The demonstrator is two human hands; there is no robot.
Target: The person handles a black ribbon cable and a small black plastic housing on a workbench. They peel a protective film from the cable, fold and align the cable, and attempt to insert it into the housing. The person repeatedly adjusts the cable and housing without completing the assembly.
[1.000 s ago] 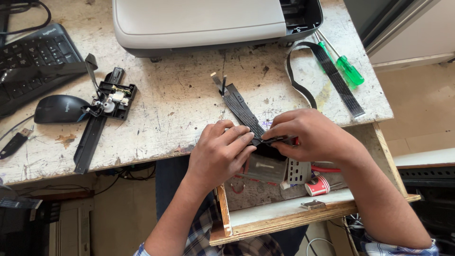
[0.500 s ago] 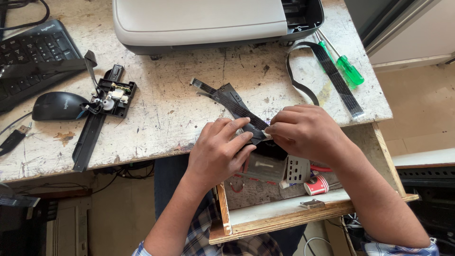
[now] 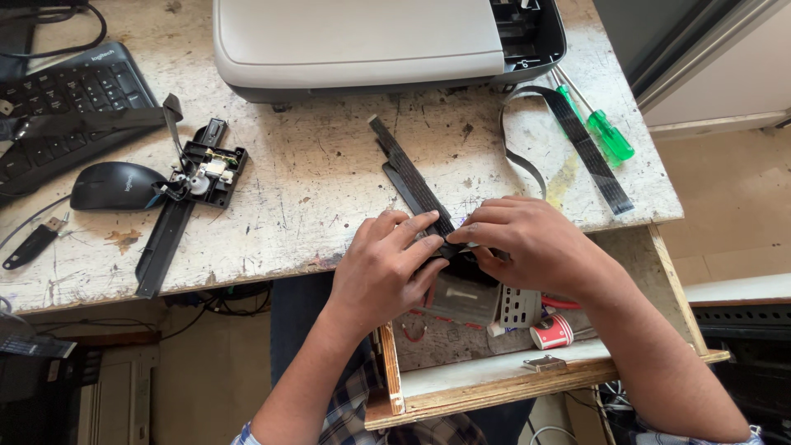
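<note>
My left hand (image 3: 389,262) and my right hand (image 3: 527,243) meet at the table's front edge, both pinching the near end of a flat black ribbon cable (image 3: 409,171). The cable runs up and left across the worn white tabletop (image 3: 321,189). Under my hands sits a small grey metal-and-plastic part (image 3: 486,303), partly hidden, over the open wooden drawer (image 3: 494,375).
A grey printer (image 3: 362,41) stands at the back. Two green-handled screwdrivers (image 3: 606,132) and a looped black ribbon cable (image 3: 577,140) lie at right. At left are a black carriage assembly (image 3: 202,177), a black mouse (image 3: 115,185) and a keyboard (image 3: 66,99). A small red-and-white roll (image 3: 554,332) lies in the drawer.
The ribbon cable's free end has swung and straightened, pointing up toward the printer. My hands stay together at the table edge, still gripping its near end.
</note>
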